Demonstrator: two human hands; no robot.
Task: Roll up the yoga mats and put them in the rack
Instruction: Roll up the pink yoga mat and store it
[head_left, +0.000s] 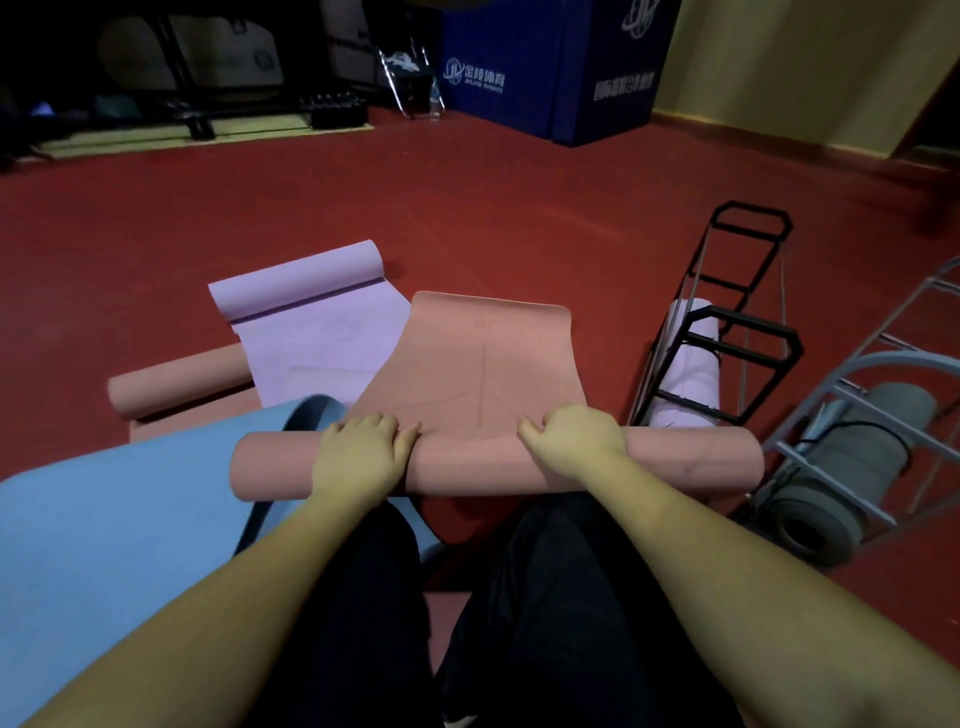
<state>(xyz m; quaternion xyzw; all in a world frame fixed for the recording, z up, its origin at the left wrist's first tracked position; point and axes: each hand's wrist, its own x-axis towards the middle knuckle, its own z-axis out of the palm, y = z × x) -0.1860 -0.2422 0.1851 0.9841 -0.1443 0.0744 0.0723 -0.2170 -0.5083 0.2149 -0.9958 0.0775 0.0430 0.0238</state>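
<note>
Blue mat (104, 519) lies far left. The left hand (363, 449) and right hand (576, 441) curl over the salmon mat's roll (467, 462), keeping it tight and even. Its flat tail overlaps the lilac mat (311, 332); black rack (727, 332) waits right.

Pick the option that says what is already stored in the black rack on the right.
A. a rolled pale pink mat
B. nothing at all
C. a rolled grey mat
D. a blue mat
A: a rolled pale pink mat stands inside the black rack; the grey roll sits in the separate grey frame nearer the right edge.
</note>
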